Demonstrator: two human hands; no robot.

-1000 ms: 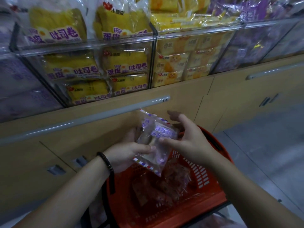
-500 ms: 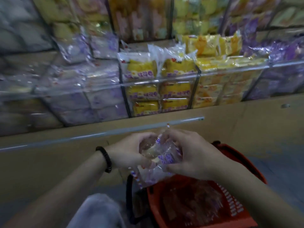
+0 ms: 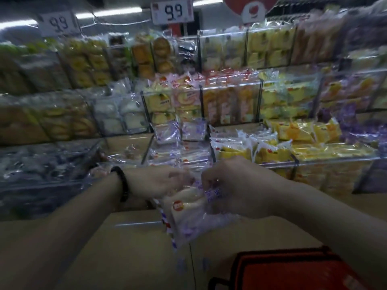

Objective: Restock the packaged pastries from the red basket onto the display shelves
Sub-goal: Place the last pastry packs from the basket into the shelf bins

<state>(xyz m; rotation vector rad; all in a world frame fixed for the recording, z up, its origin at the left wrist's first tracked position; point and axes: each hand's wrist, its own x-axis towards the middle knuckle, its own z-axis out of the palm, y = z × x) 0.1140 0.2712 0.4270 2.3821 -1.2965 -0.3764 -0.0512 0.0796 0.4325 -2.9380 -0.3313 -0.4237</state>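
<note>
Both forearms are bare, with no sleeves in view. The left wrist wears a dark bracelet [image 3: 123,186], a thick band that looks beaded, sitting snug just behind the left hand [image 3: 159,181]. The right hand [image 3: 236,185] and its wrist carry nothing.

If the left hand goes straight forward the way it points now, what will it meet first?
Probably the clear front panel of the low bin just beyond it, with purple-and-white pastry packs stacked behind. The left hand and the right hand both grip the held pack. Depth is unclear.
</note>
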